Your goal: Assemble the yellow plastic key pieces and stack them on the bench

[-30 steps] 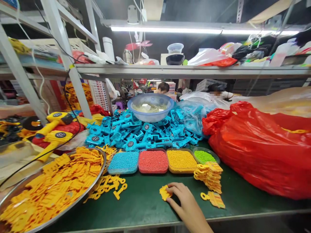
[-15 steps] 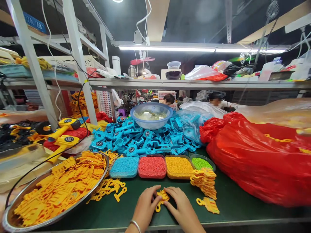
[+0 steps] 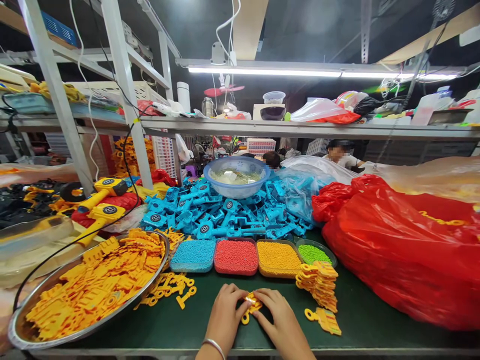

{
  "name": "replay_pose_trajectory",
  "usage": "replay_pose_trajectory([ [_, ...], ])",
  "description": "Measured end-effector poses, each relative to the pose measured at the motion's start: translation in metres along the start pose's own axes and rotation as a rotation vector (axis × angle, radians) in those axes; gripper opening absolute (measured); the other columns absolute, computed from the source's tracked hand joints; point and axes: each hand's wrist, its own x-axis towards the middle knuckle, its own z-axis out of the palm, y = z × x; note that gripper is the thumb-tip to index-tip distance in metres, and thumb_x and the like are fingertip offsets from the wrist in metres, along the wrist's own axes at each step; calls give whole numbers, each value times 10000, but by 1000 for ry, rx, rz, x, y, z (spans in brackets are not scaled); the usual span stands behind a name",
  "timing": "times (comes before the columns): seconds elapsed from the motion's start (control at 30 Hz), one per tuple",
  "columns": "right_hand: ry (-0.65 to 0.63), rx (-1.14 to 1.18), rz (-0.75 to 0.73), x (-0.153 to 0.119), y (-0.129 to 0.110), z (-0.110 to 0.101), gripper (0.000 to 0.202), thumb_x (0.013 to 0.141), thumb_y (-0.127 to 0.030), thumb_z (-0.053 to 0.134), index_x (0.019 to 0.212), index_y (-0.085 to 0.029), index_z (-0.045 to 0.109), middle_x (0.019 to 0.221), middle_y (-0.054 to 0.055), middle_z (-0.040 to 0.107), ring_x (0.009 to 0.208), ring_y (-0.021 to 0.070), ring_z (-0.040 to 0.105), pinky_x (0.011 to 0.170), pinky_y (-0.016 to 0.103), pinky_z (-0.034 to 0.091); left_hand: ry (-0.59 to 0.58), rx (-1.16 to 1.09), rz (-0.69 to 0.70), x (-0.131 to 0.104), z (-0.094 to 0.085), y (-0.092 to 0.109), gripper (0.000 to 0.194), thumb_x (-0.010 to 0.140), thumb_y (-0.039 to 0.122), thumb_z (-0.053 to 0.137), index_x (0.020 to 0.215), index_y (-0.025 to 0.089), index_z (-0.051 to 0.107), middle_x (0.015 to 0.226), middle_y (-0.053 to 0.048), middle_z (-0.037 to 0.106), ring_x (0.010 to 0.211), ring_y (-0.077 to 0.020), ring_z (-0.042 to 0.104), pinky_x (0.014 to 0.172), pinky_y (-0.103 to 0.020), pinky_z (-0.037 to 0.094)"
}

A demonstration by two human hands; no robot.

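Observation:
Both hands meet over a small yellow plastic piece with a ring end [image 3: 253, 303], close to the front of the dark green tabletop. My left hand [image 3: 228, 312] is closed, its fingertips pinching the piece's left side. From the right, my right hand [image 3: 276, 311] grips the same piece between thumb and fingers. Its ring end pokes out below; the fingers cover part of the rest. To the right lies a similar yellow piece [image 3: 324, 320] with coloured marks, below a stack of yellow pieces [image 3: 318, 286].
Trays of blue beads [image 3: 193, 256], red beads [image 3: 236, 256], yellow beads [image 3: 279, 257] and green beads [image 3: 315, 254] stand behind the hands. A metal basin [image 3: 165, 252] heaped with yellow pieces is left. Blue plastic parts [image 3: 225, 220] pile up behind; a red bag [image 3: 378, 260] bulges at right.
The view has shifted slightly. My left fingers have moved a little over the yellow piece, which both hands still hold in about the same place.

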Motion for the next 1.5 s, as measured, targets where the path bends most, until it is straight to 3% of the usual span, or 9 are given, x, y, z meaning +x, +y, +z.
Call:
replay_pose_trajectory([
  [0.13,-3,-3,0,0,0,0,243,799,-244,551,1032,-239,618,1078,41,630,994,195,569,856,311,447,-12,-16,6,3,-1,-4,202,771,160,540,938,187,652,866,-42,655,845,-180,571,777,-300,444],
  [0.33,-25,-9,21,0,-2,-2,246,797,-223,545,1033,-223,616,1081,41,631,996,188,566,861,301,442,-50,23,86,-3,-1,0,210,813,121,475,831,200,668,862,-29,659,834,-162,573,771,-270,461],
  [0.53,-12,-30,9,0,1,1,251,795,-224,534,1032,-238,616,1066,33,637,976,184,573,840,298,445,-3,118,239,-14,7,-11,327,814,53,415,998,222,626,1078,-61,603,974,-184,543,867,-327,469],
  [0.7,-19,-21,26,-1,2,3,246,804,-232,535,1033,-247,625,1087,32,625,994,189,560,857,304,435,-100,273,242,-17,9,-13,472,755,-40,382,1133,190,546,1116,-86,566,1001,-197,521,887,-337,456],
  [1.03,-52,-108,41,2,-12,-4,183,796,-261,583,951,-298,674,1024,-2,655,953,208,561,794,324,439,-170,289,187,-15,-15,-15,377,812,1,356,1007,217,596,1058,-48,574,973,-177,513,855,-306,432],
  [1.23,-120,-204,30,2,-17,-7,207,802,-226,565,963,-293,676,1027,-4,654,928,206,554,760,305,420,-65,245,112,-20,-15,-11,200,801,151,489,940,232,608,1017,-39,581,935,-200,515,811,-340,408],
  [1.4,-237,-421,82,38,-48,-18,203,831,-281,522,781,-255,717,841,45,666,885,233,557,702,307,379,-40,188,28,-20,-12,-12,111,776,271,592,874,248,640,939,-21,583,889,-194,518,783,-334,408],
  [1.5,-214,-427,-46,84,-78,-10,251,884,-278,436,907,-251,684,902,41,655,891,194,560,714,286,372,-26,103,1,-19,-14,-14,120,722,271,660,841,261,663,969,-19,591,947,-210,503,815,-342,405],
])
